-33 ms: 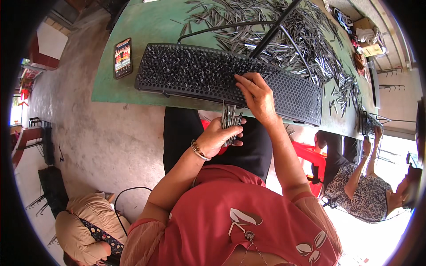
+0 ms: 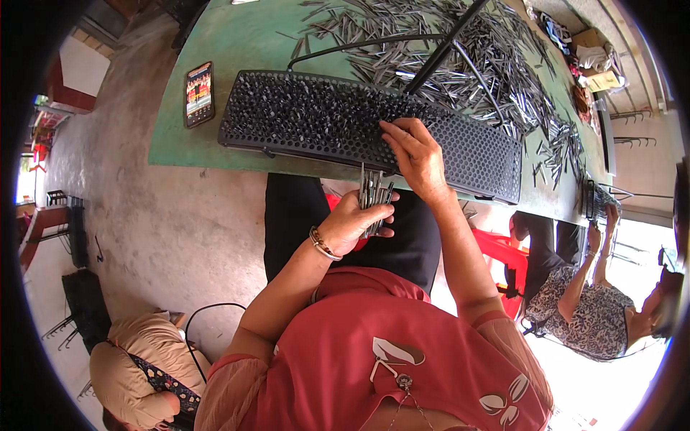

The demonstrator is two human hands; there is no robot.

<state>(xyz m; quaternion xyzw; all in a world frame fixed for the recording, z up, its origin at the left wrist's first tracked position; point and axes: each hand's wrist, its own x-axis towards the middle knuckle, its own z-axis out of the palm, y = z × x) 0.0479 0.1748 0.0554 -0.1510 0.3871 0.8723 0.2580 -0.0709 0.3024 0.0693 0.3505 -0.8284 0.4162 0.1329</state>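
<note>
My left hand (image 2: 357, 223) is closed around a bundle of slim dark metal pieces (image 2: 373, 192), their ends pointing up toward the table edge. Above it a long black perforated rack (image 2: 478, 159) lies tilted along the table's near side. Many thin dark pieces (image 2: 302, 115) stand in its holes on the left and middle, while bare holes show toward the right end. My right hand (image 2: 417, 152) rests over the rack where the filled part meets the bare holes. Its thumb and fingers are pinched together, and whatever they hold is too small or hidden to make out.
A large heap of loose metal pieces (image 2: 496, 65) covers the far part of the green table (image 2: 244, 36). Black rods (image 2: 449, 44) rise behind the rack. A phone (image 2: 200, 93) lies at left. Another person (image 2: 586, 309) works at right; someone in beige (image 2: 147, 366) is lower left.
</note>
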